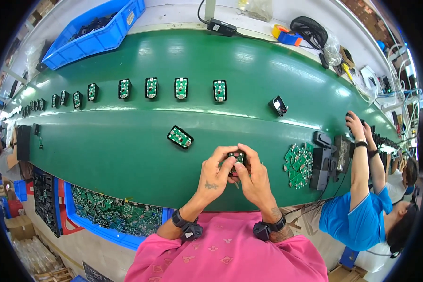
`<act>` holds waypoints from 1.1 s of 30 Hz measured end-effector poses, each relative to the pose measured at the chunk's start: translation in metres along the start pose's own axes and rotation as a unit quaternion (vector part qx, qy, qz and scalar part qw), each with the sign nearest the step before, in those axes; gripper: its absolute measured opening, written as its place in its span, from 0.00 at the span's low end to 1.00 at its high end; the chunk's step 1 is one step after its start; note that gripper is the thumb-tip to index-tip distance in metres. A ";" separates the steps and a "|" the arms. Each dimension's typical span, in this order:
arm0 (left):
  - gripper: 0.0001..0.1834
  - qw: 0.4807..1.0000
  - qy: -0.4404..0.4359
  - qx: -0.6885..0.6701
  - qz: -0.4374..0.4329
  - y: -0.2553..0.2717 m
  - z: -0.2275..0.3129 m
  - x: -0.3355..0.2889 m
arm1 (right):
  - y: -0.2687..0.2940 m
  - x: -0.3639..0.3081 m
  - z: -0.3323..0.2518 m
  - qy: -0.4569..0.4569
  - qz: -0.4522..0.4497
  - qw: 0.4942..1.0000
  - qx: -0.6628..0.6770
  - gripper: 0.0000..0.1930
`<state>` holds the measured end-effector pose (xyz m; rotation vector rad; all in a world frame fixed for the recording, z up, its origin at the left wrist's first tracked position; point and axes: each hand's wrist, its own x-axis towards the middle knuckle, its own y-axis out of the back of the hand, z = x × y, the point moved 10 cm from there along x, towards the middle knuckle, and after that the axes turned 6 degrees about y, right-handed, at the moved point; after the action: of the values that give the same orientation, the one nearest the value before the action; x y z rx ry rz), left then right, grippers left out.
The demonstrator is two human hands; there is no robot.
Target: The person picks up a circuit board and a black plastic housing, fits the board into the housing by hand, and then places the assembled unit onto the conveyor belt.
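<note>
Over the near part of the green bench, my left hand [215, 173] and my right hand [253, 175] close round a small black housing with a green circuit board [239, 157]. Both thumbs press on the board, and the fingers wrap the housing's sides, hiding much of it. A similar filled housing [180, 137] lies tilted on the bench just left of and beyond my hands. Farther right, a black housing [279, 106] without a visible green board rests at an angle. To the right of my hands is a loose pile of green circuit boards [298, 164].
Filled housings [181, 88] stand in a row across the bench. A blue crate [82, 50] sits far left; a blue bin of boards [70, 207] is below the near edge. Black blocks [320, 162] stand beside the pile. A co-worker's hands [356, 123] work at right.
</note>
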<state>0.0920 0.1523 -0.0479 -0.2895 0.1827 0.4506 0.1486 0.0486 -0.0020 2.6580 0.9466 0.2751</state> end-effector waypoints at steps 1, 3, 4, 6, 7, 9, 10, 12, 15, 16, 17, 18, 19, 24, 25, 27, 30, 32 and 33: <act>0.15 0.999 -0.033 0.001 0.005 -0.003 0.007 0.001 | 0.002 0.002 0.002 0.013 0.015 1.000 0.009 0.18; 0.14 0.998 -0.056 -0.014 0.000 -0.009 0.015 -0.001 | 0.004 0.001 0.014 0.058 0.017 0.998 0.018 0.18; 0.14 0.998 -0.058 -0.014 -0.002 -0.012 0.015 0.000 | 0.009 0.001 0.012 0.105 0.023 0.994 0.025 0.18; 0.13 0.992 -0.123 -0.003 0.016 -0.013 0.021 -0.003 | 0.011 0.004 0.013 0.132 0.013 0.991 0.009 0.16; 0.13 0.990 -0.139 0.013 0.026 -0.014 0.023 -0.002 | 0.014 0.005 0.011 0.158 0.018 0.987 0.005 0.16; 0.13 0.990 -0.133 0.040 0.023 -0.022 0.026 0.004 | 0.021 0.006 0.013 0.183 0.033 0.983 -0.003 0.17; 0.13 0.990 -0.125 0.067 0.024 -0.027 0.027 0.007 | 0.023 0.008 0.026 0.137 0.048 0.989 0.023 0.17; 0.13 0.988 -0.109 0.104 0.032 -0.034 0.021 0.024 | 0.029 0.014 0.035 0.093 0.071 0.992 0.045 0.17; 0.12 0.980 -0.107 0.157 0.051 -0.043 0.014 0.062 | 0.052 0.026 0.046 -0.003 0.106 0.994 -0.002 0.22; 0.12 0.967 -0.165 0.184 0.066 -0.041 0.015 0.075 | 0.061 0.027 0.046 -0.002 0.113 0.994 -0.006 0.22; 0.13 0.982 -0.104 0.146 0.065 -0.044 0.013 0.092 | 0.072 0.023 0.044 0.020 0.110 0.992 -0.062 0.23; 0.13 0.991 -0.044 0.110 0.066 -0.046 0.014 0.108 | 0.080 0.019 0.040 0.043 0.104 0.987 -0.117 0.23; 0.14 0.991 -0.033 0.109 0.065 -0.041 0.008 0.130 | 0.093 0.016 0.038 0.040 0.118 0.984 -0.128 0.17; 0.18 0.971 -0.037 0.225 0.078 -0.040 -0.002 0.195 | 0.185 -0.026 0.063 0.074 0.244 0.921 -0.294 0.08; 0.21 0.922 -0.132 0.342 0.123 -0.034 0.011 0.195 | 0.198 -0.032 0.077 0.039 0.241 0.921 -0.302 0.10; 0.31 0.787 -0.251 0.516 0.227 -0.048 0.037 0.175 | 0.210 -0.041 0.079 0.033 0.249 0.913 -0.322 0.11; 0.41 0.802 -0.265 0.506 0.173 -0.109 0.051 0.136 | 0.214 -0.036 0.088 0.010 0.247 0.903 -0.352 0.14; 0.49 0.823 -0.215 0.509 0.130 -0.137 0.031 0.135 | 0.202 -0.016 0.078 0.037 0.214 0.879 -0.424 0.17; 0.51 0.829 -0.178 0.517 0.121 -0.143 0.019 0.141 | 0.197 -0.006 0.089 0.003 0.167 0.888 -0.428 0.18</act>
<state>0.2837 0.0916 -0.0296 0.8986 0.0762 0.5858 0.2833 -0.1199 -0.0171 1.9513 0.2335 0.6123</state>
